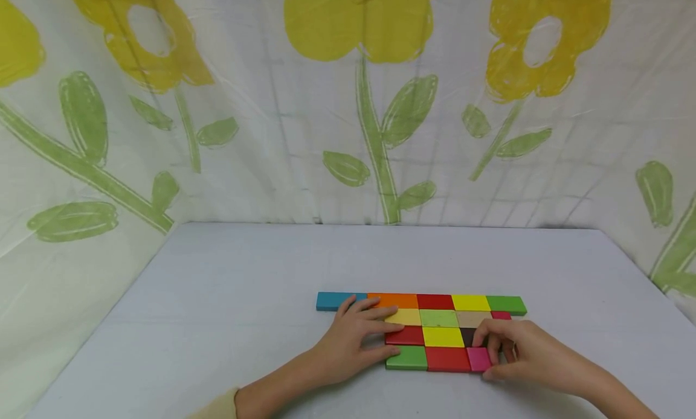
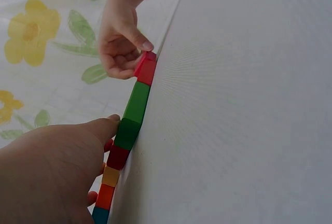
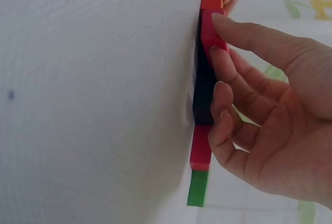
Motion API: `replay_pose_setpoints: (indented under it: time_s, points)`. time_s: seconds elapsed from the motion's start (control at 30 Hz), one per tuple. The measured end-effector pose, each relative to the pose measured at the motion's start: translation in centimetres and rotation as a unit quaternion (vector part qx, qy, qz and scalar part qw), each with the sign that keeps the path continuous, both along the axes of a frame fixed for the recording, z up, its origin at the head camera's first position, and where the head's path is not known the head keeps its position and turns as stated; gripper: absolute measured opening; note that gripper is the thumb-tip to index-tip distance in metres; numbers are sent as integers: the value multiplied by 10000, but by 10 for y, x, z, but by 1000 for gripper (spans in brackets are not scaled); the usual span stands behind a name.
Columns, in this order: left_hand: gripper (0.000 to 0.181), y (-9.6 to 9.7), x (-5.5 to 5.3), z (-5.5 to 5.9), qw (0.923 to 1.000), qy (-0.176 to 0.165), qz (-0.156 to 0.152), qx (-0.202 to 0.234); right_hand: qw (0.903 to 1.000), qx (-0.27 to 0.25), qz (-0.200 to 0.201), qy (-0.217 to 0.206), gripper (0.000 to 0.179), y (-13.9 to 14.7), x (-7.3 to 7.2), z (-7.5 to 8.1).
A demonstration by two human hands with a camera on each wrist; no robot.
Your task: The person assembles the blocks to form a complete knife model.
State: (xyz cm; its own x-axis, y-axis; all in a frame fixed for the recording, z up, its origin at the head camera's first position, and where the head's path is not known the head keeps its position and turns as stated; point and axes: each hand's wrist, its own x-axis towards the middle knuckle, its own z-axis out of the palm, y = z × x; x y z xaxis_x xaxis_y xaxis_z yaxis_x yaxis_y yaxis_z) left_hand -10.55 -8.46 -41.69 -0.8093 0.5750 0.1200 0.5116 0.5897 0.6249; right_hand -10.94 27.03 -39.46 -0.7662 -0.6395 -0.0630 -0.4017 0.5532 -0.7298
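Note:
Colored flat blocks lie in several rows against each other on the table. At the right end of the front row, my right hand pinches a small pink block between thumb and fingers, beside a red block. In the right wrist view the pink block stands out slightly from the row, and a dark block lies beyond it. My left hand has its fingers spread along the left ends of the rows, with the thumb at the front green block and fingertips over a dark red block.
The back row runs from a blue block past orange, dark red and yellow to a green block, extending beyond the other rows at both ends. White table surface surrounds the blocks. A flower-patterned curtain hangs behind the table.

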Motion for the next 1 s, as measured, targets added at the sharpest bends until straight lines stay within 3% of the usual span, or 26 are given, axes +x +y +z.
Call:
replay_pose_setpoints:
  time_s: [0.37, 0.6, 0.83, 1.0]
  points:
    - [42, 0, -1, 2, 10000, -6, -4, -13, 9999, 127, -95, 58, 35, -1, -2, -4]
    - [42, 0, -1, 2, 10000, -76, -38, -51, 9992, 259, -176, -250, 35, -3, 0, 5]
    - [44, 1, -1, 4, 10000, -89, -22, -8, 9954, -221, 246, 895, 30, 10, 0, 6]
    - [41, -7, -5, 7, 9996, 24, 164, 212, 9928, -39, -229, 1177, 24, 22, -2, 14]
